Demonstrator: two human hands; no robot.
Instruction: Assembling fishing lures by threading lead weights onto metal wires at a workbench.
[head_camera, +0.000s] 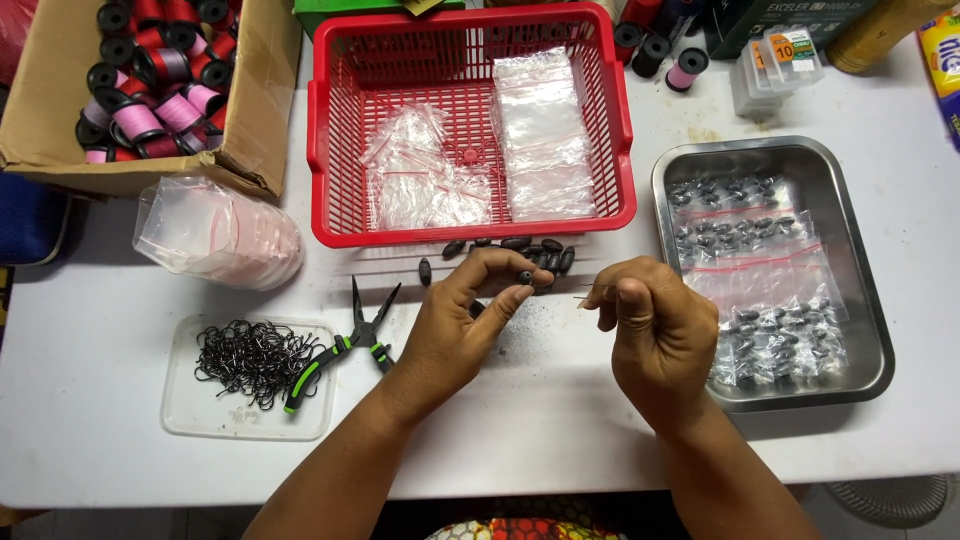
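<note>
The left hand (455, 325) pinches a small dark oval sinker (524, 277) between thumb and forefinger, raised just above the white counter (540, 420) in front of the red basket (470, 130). The right hand (655, 335) is closed into a loose fist, its thumb and forefinger nipped together on a thin line (583, 292) that is barely visible and points toward the sinker; the two hands are near each other but apart. Just behind the left fingers, a small heap of loose sinkers (530, 252) lies on the counter against the basket's front wall. The basket holds clear zip bags (545, 135), one stack on the right and a looser pile on the left. To the right, a steel tray (870, 290) carries bags filled with dark sinkers. Left of the left hand lie pliers with green and black handles (340, 350), their handle end resting over a shallow clear tray (190, 410) heaped with dark hooks (255, 355). Behind that sits a bundle of clear bags (215, 230), and at the far left corner a cardboard box (255, 100) full of thread spools (150, 90) in pink, red and purple.
</note>
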